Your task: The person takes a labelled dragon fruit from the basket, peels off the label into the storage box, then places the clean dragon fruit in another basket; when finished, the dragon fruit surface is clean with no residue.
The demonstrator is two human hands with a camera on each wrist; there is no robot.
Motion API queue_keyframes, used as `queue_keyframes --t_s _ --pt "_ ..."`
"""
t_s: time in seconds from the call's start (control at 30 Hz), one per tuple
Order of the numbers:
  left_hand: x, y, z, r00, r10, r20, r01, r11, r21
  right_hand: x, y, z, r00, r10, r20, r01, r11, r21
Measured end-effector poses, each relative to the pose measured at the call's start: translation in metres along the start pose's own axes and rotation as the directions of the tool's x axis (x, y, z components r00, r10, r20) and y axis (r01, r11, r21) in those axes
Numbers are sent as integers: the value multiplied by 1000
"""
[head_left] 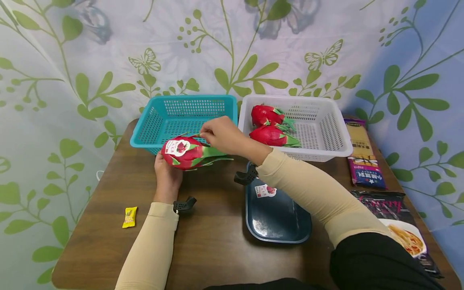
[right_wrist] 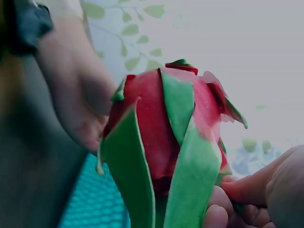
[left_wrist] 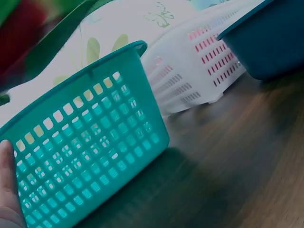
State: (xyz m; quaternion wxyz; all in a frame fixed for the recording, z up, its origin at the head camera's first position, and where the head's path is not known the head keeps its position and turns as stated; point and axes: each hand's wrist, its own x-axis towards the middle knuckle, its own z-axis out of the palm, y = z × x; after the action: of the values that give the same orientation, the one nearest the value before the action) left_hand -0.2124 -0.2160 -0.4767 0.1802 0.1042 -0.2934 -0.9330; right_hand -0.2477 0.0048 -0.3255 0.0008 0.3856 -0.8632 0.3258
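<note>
A red dragon fruit (head_left: 194, 153) with green scales and white labels is held up over the near side of the teal basket (head_left: 152, 146). My left hand (head_left: 167, 179) grips it from below at its left end. In the right wrist view the left hand (right_wrist: 80, 95) shows behind the fruit (right_wrist: 156, 137). My right hand (head_left: 226, 135) reaches across from the right, thumb and fingertips pinching at the fruit's upper edge by the green scales. The fruit partly hides the basket's front rim.
Two more dragon fruits (head_left: 270, 136) lie in the white basket (head_left: 340, 141). A dark blue tray (head_left: 279, 219), partly under my right arm, holds a label sticker (head_left: 265, 191). A small yellow packet (head_left: 129, 217) lies left; a pasta bag (head_left: 364, 153) and black food packet (head_left: 395, 213) lie right.
</note>
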Motion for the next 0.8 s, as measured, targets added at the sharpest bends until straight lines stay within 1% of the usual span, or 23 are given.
queue_keyframes --t_s 0.1,0.13,0.2,0.23,0.33,0.43,0.53,0.63,0.7,0.77,0.8 --pt "1 5 -4 999 -36 -6 37 991 128 -13 1 7 998 4 62 -7 998 58" --pt "2 5 -5 999 -42 -3 42 984 173 -17 3 10 996 8 84 -15 997 78" --pt "3 6 -7 999 -53 8 50 970 236 -22 8 16 992 19 125 -33 993 111" --pt "4 7 -7 998 -56 16 51 968 245 -25 12 20 989 26 144 -45 991 126" --pt "5 6 -8 997 -60 44 50 979 200 -32 21 30 980 53 190 -82 985 150" --pt "6 6 -8 995 -69 76 59 990 130 -39 29 40 974 74 213 -106 984 146" --pt "7 6 -9 991 -62 117 49 993 111 -43 33 47 968 93 231 -126 983 135" --pt "7 6 -10 988 -43 151 18 987 160 -44 33 51 962 119 246 -157 978 139" --pt "7 7 -12 983 -46 177 8 978 206 -45 34 54 959 133 251 -174 974 146" --pt "5 8 -13 977 -63 204 5 961 277 -44 36 56 954 149 261 -191 971 144" --pt "4 8 -14 972 -82 221 7 946 323 -44 36 57 951 156 268 -198 970 138"
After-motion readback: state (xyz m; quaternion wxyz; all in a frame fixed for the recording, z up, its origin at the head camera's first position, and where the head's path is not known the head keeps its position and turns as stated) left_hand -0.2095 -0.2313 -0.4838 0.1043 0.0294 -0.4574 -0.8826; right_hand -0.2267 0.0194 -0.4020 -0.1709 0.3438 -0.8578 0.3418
